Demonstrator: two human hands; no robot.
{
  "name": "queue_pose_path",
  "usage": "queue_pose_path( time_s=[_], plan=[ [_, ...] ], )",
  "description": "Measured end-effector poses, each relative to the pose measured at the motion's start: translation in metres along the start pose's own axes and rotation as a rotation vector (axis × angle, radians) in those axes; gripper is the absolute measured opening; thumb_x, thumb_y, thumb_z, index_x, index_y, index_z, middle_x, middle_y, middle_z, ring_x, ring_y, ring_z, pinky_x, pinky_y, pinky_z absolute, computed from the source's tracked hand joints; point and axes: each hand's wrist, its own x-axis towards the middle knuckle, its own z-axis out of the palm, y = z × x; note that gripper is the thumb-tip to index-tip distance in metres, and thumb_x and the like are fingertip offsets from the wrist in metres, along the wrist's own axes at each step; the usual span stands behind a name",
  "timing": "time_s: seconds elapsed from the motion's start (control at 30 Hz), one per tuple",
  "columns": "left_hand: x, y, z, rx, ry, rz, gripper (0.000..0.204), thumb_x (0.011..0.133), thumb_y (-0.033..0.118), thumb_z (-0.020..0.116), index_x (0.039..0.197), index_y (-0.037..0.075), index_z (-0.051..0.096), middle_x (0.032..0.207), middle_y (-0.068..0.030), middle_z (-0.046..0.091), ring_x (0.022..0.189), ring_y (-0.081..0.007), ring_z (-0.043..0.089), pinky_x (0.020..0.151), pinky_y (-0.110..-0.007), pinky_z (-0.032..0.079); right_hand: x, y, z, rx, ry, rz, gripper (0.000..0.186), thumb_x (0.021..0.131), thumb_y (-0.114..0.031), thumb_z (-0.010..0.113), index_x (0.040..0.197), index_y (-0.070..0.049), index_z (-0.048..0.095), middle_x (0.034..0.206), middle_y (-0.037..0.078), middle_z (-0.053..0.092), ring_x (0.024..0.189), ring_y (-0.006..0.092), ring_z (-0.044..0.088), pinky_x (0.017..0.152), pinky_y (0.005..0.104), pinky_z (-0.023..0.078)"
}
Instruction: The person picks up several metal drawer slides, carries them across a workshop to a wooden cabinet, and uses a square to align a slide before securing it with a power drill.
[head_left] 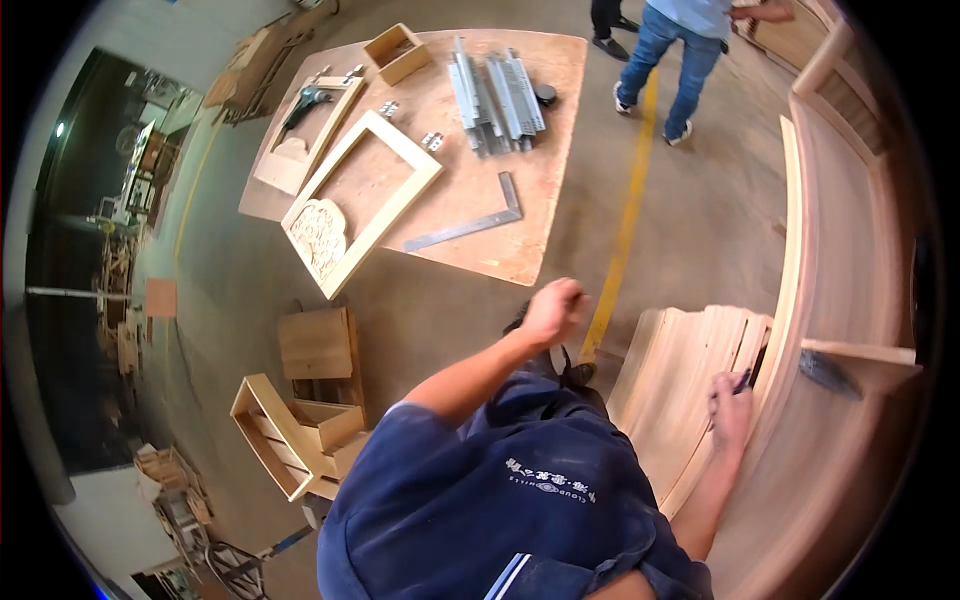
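Note:
My left hand (pixel 557 312) is raised over the floor in front of me, its fingers curled closed; whatever they hold, if anything, is hidden. On the right, my right hand (pixel 733 408) is closed on a small dark pen-like tool (pixel 742 380). It is at the edge of a pale slatted wooden panel (pixel 670 370), close to a dark gap between its boards. Alongside that hand runs a large wooden furniture piece (pixel 840 270) with a long light strip (pixel 788 220) at its edge.
Ahead stands a worktable (pixel 545 230) with a wooden frame (pixel 390 225), metal drawer slides (pixel 495 100), a steel square (pixel 470 228), a drill (pixel 305 103) and a small wooden box (pixel 397 55). Wooden drawers (pixel 275 440) lie at the left. A person in jeans (pixel 670 65) stands beyond.

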Motion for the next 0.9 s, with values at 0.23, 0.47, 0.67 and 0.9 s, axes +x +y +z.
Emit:
queue_pose_path(
  time_s=[0.23, 0.47, 0.67, 0.9],
  plan=[
    [0.000, -0.108, -0.133, 0.058, 0.302, -0.362, 0.021, 0.090, 0.020, 0.070, 0.089, -0.001, 0.067, 0.084, -0.0204, 0.069, 0.078, -0.0332, 0.068, 0.073, -0.041, 0.053, 0.052, -0.015, 0.140, -0.041, -0.226, 0.082, 0.024, 0.097, -0.026, 0.065, 0.084, -0.007, 0.059, 0.066, -0.003, 0.055, 0.052, 0.0044, 0.047, 0.047, 0.0220, 0.036],
    [0.072, -0.188, -0.238, 0.143, 0.381, -0.284, 0.018, 0.086, 0.014, 0.072, 0.092, -0.002, 0.066, 0.089, -0.0187, 0.067, 0.084, -0.0311, 0.067, 0.077, -0.041, 0.053, 0.123, -0.066, 0.339, -0.406, -0.402, -0.041, 0.026, 0.096, -0.027, 0.062, 0.088, -0.002, 0.065, 0.073, 0.003, 0.066, 0.066, 0.0114, 0.061, 0.062, 0.0318, 0.050],
    [0.166, -0.257, -0.334, 0.102, 0.374, -0.310, 0.026, 0.089, 0.015, 0.070, 0.109, 0.000, 0.064, 0.102, -0.0224, 0.064, 0.092, -0.0379, 0.064, 0.082, -0.046, 0.052, 0.175, -0.098, 0.494, -0.815, -0.494, -0.230, 0.026, 0.093, -0.025, 0.060, 0.094, 0.000, 0.066, 0.084, 0.022, 0.069, 0.084, 0.0396, 0.068, 0.076, 0.0454, 0.053],
    [0.366, -0.314, -0.440, 0.505, 0.510, -0.020, 0.048, 0.086, 0.013, 0.067, 0.131, 0.002, 0.056, 0.134, -0.0232, 0.055, 0.127, -0.0420, 0.050, 0.106, -0.050, 0.042, 0.204, -0.085, 0.579, -0.870, -0.447, -0.332, 0.022, 0.090, -0.022, 0.061, 0.098, -0.002, 0.065, 0.095, 0.027, 0.069, 0.096, 0.0463, 0.065, 0.085, 0.0515, 0.052]
  ],
)
